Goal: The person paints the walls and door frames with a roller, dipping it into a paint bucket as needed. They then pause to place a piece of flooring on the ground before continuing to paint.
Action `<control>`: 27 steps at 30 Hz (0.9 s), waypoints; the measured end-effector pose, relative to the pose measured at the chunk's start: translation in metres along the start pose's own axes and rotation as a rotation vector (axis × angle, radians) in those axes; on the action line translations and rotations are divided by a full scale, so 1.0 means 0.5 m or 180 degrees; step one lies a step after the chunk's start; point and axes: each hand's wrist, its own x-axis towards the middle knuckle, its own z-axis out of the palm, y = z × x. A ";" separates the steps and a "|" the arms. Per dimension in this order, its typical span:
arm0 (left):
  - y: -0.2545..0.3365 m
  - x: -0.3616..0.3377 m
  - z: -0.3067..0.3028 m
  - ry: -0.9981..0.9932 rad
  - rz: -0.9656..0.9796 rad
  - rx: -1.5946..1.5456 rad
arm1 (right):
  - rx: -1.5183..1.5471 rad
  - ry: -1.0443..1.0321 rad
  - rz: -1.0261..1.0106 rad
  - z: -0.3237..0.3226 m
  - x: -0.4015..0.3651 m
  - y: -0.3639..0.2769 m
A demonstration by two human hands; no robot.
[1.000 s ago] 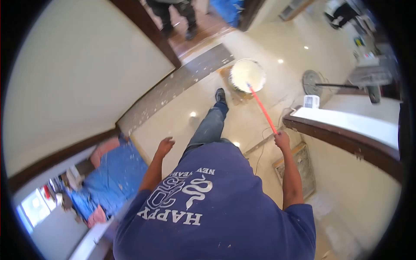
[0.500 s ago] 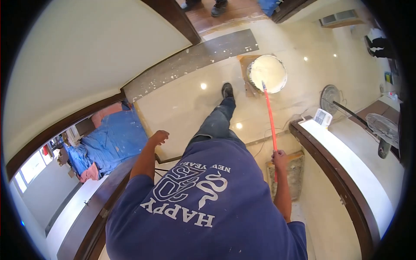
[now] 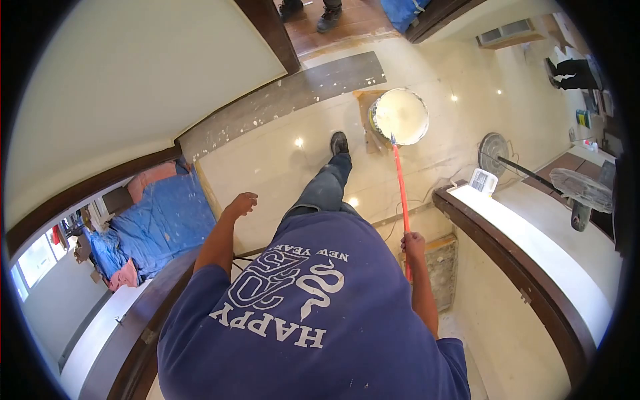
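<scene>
My right hand (image 3: 413, 245) is closed around a long red pole (image 3: 400, 187). The pole slants down and forward, and its far end dips into a round bucket of white paint (image 3: 400, 117) standing on the glossy floor. My left hand (image 3: 240, 203) hangs out to the side with loosely curled fingers, holding nothing and touching nothing. My leg in jeans and a dark shoe (image 3: 339, 143) steps forward just left of the bucket. My blue printed T-shirt (image 3: 300, 307) fills the lower middle.
A curved dark wooden rail with a white top (image 3: 527, 240) runs along the right, and another (image 3: 127, 333) along the lower left. A standing fan (image 3: 580, 190) is at right. Blue sheeting (image 3: 160, 223) lies at left. Another person's feet (image 3: 307, 13) stand in the doorway ahead.
My view has swung so the railings now show on both sides. My right hand slid lower along the red pole, whose tip stays in the bucket. My left hand stays out to the side.
</scene>
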 end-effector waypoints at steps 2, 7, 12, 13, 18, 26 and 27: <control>-0.099 0.018 0.006 0.0071 0.0061 -0.0028 | -0.0050 0.0040 -0.0052 0.007 -0.004 0.010; -0.278 -0.023 0.010 0.0057 -0.0185 -0.0142 | 0.0077 0.0077 -0.0200 0.042 0.006 0.049; -0.499 0.054 -0.035 0.0170 0.0279 0.0093 | 0.0171 0.0126 -0.0193 0.094 0.047 0.061; -0.501 0.055 -0.035 0.0414 0.0325 -0.0098 | 0.0187 0.0133 -0.0185 0.104 0.062 0.056; -0.459 -0.082 0.017 0.1097 0.0633 -0.1020 | 0.0494 -0.0196 0.0086 0.114 0.120 0.039; -0.297 -0.191 -0.041 0.1251 0.1500 -0.0492 | 0.0615 -0.0222 0.0186 0.125 0.118 0.029; -0.269 -0.200 -0.056 0.1300 0.1639 -0.0415 | 0.0667 -0.0198 0.0199 0.133 0.122 0.038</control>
